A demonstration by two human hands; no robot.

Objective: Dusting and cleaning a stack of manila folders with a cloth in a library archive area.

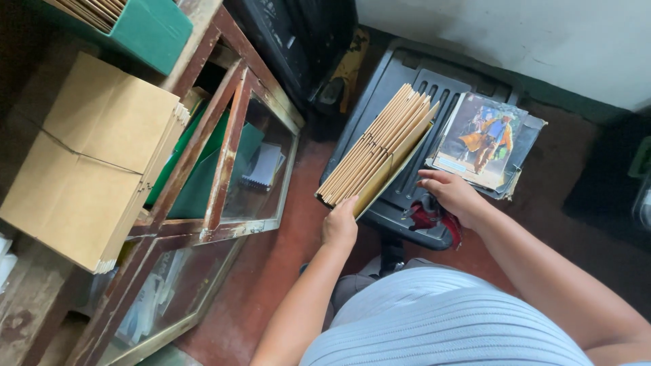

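My left hand (pixel 340 222) grips the near end of a thick bundle of flat brown cardboard pieces (pixel 375 145), held on edge over a black plastic chair seat (pixel 401 88). My right hand (pixel 453 192) rests on the seat just right of the bundle, fingers spread, touching the near corner of a stack of illustrated picture cards in clear sleeves (pixel 485 140). A red cloth (pixel 428 218) lies under that hand at the seat's front edge.
A wooden glass-fronted cabinet (pixel 230 135) stands at left, with a tied stack of flat brown cartons (pixel 88 163) on top and a green box (pixel 146 27) behind it. Reddish floor (pixel 271 257) lies between cabinet and chair. A white wall (pixel 529 34) is beyond.
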